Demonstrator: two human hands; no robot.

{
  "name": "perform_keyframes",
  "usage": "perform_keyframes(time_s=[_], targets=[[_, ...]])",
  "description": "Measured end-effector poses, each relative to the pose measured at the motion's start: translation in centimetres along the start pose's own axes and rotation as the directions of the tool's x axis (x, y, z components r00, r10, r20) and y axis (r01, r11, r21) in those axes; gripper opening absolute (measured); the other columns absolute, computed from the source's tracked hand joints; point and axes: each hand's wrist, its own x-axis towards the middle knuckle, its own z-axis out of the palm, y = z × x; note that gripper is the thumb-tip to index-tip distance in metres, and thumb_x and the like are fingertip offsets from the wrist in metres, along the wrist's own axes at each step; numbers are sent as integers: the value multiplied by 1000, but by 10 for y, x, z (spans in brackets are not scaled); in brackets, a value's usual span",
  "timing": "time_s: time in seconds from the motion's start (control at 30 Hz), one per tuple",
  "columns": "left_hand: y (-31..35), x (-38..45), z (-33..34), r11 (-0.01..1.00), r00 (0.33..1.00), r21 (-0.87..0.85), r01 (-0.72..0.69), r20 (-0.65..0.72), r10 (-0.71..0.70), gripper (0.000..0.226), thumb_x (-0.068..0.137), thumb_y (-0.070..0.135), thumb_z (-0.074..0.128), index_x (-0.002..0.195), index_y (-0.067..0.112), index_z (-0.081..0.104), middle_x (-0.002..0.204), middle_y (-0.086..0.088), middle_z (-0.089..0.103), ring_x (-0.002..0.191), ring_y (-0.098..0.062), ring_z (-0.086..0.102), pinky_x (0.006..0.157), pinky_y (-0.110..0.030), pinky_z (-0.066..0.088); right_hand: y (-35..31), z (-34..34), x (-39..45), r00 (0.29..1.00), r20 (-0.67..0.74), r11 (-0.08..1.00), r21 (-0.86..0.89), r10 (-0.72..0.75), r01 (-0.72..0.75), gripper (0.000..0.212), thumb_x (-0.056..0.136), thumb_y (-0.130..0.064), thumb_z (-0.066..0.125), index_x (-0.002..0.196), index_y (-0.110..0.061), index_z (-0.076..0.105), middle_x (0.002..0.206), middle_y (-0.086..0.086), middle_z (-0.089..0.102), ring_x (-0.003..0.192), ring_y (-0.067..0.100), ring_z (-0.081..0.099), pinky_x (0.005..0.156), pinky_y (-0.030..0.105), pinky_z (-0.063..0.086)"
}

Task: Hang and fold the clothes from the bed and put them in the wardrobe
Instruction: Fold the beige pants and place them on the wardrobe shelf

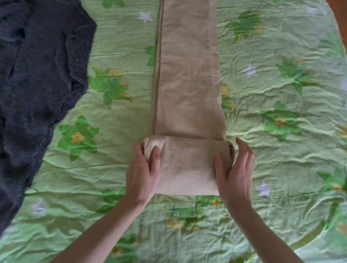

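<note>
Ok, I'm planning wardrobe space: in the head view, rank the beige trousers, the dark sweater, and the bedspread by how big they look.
1. bedspread
2. dark sweater, partly cut off by the frame
3. beige trousers, partly folded, top cut off; close to the sweater, so this order is unsure

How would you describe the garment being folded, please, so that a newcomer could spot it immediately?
Start from the green flowered bedspread that fills the view. Down its middle runs a long strip of cloth, its near end turned over between the left hand and right hand. These are the beige trousers: pale and smooth, unlike the rumpled dark grey knit beside them.
</note>
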Motion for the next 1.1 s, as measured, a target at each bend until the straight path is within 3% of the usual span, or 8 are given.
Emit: perform_keyframes(time_s=[0.1,0.2,0.3,0.5,0.63,0.73,0.87,1.1], targets=[[-3,-5,0,961,972,207,-182,-107,208,51,106,26,59,149,7,41,142,-14,52,129,-32,54,102,-39,50,8,1,-11,946,141,933,-174,-293,315,61,109,-35,44,160,-4,32,168,13,29,159,26,19,128,43,21],[-10,-5,-2,759,852,411,-505,95,515,52,112,24,43,160,5,38,168,-15,34,159,-30,24,128,-50,25,19,13,-15,917,197,894,-225,-347,387,64,111,-43,32,159,-2,33,170,16,23,160,30,14,129,44,23],[-27,2,1,675,806,442,-591,284,519,60,112,39,33,163,6,32,173,-14,22,162,-31,12,128,-53,22,27,20,-9,906,238,876,-260,-349,406,69,110,-47,32,160,1,29,170,19,21,160,32,15,127,48,26],[-27,12,1,667,820,481,-569,395,414,89,104,68,32,167,8,14,174,-21,4,162,-36,5,130,-54,15,26,26,4,891,361,850,-341,-277,402,77,109,-56,21,163,-1,15,173,16,5,161,28,1,128,48,24],[-25,5,-12,539,745,514,-667,444,498,99,96,75,45,163,3,30,169,-20,26,154,-38,32,127,-56,23,27,17,4,872,382,828,-345,-306,442,78,108,-56,24,164,-3,11,174,15,4,161,26,1,130,47,15],[-28,-1,-17,467,705,528,-709,535,466,116,87,87,48,162,0,30,159,-24,40,145,-42,42,123,-58,32,29,13,-3,817,370,758,-332,-443,561,67,111,-46,30,164,-6,21,171,15,19,161,28,10,129,48,15],[-15,-2,-11,396,711,591,-703,597,371,124,75,77,63,159,-7,28,154,-31,39,142,-48,40,125,-57,30,27,11,-10,735,375,695,-265,-564,668,57,112,-37,39,162,-12,30,169,14,26,158,29,21,124,54,29],[5,-12,-7,364,748,660,-657,633,201,139,63,44,92,163,-5,7,159,-39,23,148,-57,28,124,-64,22,21,-5,-6,677,550,676,-251,-490,693,106,88,-58,64,165,-5,14,172,20,10,160,32,9,125,55,28]])
